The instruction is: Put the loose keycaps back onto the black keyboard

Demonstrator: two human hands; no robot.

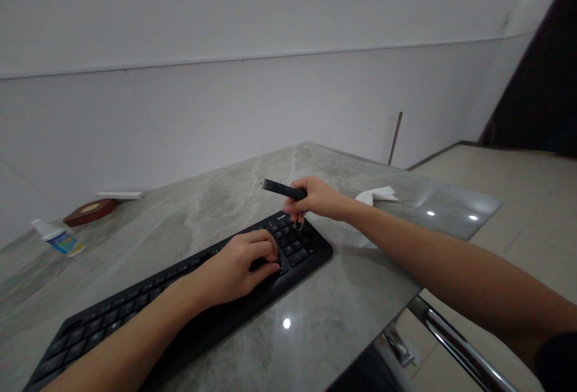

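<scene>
A black keyboard [311, 255] lies at a slant on the grey marbled table. My left hand [246, 263] rests on it, fingers curled and thumb drawn in against the keys left of the number pad; its fingertips are partly hidden. Above the number pad, my right hand [311, 196] is closed around a slim black pen-like tool [279, 188], whose end points up and to the left. Below those fingers, a thin wire loop [298, 224], like that of a keycap puller, reaches down to the number pad keys. Whether loop and tool are one piece I cannot tell.
A crumpled white tissue [376, 195] lies beyond my right wrist. At the far left are a small spray bottle [58, 238], a reddish-brown tape roll [91, 212] and a white strip [119, 195]. The table [288, 350] meets a white wall; chrome tubing [455, 338] stands below its right edge.
</scene>
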